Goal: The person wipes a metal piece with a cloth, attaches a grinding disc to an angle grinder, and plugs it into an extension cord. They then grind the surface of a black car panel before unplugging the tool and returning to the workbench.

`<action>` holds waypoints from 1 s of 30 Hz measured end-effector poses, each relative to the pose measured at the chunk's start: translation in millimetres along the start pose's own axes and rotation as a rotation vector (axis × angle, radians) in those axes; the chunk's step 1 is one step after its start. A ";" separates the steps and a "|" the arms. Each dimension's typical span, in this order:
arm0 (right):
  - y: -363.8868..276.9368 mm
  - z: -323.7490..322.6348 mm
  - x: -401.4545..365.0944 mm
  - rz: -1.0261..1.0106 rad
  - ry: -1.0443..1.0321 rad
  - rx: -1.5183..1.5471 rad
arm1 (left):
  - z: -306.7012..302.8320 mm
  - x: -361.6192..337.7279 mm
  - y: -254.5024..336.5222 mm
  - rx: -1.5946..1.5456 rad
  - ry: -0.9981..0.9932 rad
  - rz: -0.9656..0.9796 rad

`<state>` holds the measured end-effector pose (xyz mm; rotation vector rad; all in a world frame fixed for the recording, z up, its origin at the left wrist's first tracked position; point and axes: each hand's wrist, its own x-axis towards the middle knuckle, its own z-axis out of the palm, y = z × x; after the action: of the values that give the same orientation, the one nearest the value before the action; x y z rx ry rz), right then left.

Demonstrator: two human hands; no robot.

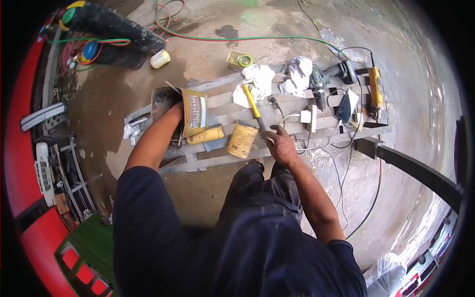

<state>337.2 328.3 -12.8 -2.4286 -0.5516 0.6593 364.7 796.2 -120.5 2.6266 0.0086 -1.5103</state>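
Note:
My left hand (pixel 174 113) reaches into an open-topped rectangular tin (pixel 194 113) with a printed yellow-brown label, and its fingers are hidden inside. My right hand (pixel 281 144) is over the front edge of the slatted bench, its fingers apart and loosely bent. Those fingertips lie right by the dark end of a yellow-handled tool (pixel 251 101). Just left of them stands a wide roll of yellow printed sandpaper (pixel 242 139). A narrower yellow roll (pixel 206 135) lies between that roll and the tin.
White rags (pixel 258 81), a cordless drill (pixel 317 85), a phone (pixel 347 106), a white power strip (pixel 311 119) and a yellow power tool (pixel 376 91) rest on the slatted bench (pixel 222 119). Cables trail off it at right. Dark gas cylinders (pixel 111 27) lie at far left.

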 end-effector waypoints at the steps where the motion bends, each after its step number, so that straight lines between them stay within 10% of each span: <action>1: 3.4 -9.3 -7.0 -0.024 0.028 0.082 | 1.0 0.6 1.4 -0.017 0.002 -0.009; 14: 109.4 -53.4 -152.9 0.441 0.164 0.258 | 5.8 -5.3 8.4 -0.332 0.123 -0.060; 19: 144.0 -42.7 -194.3 0.570 0.105 0.237 | -16.5 -38.2 26.5 -1.143 0.289 -0.129; 20: 146.1 -42.4 -197.9 0.580 0.092 0.215 | -25.5 -47.8 31.1 -1.104 0.289 -0.145; 22: 169.5 -31.9 -208.7 0.529 0.108 0.224 | -70.0 -102.1 53.7 0.057 0.202 -0.023; 30: 155.4 -52.8 -191.3 0.708 -0.084 0.351 | -93.3 -266.8 53.6 -0.140 0.750 -0.065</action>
<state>251.3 91.5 -5.6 -2.2294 0.4024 1.0390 313.7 765.7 160.9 2.9103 0.2512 -0.4348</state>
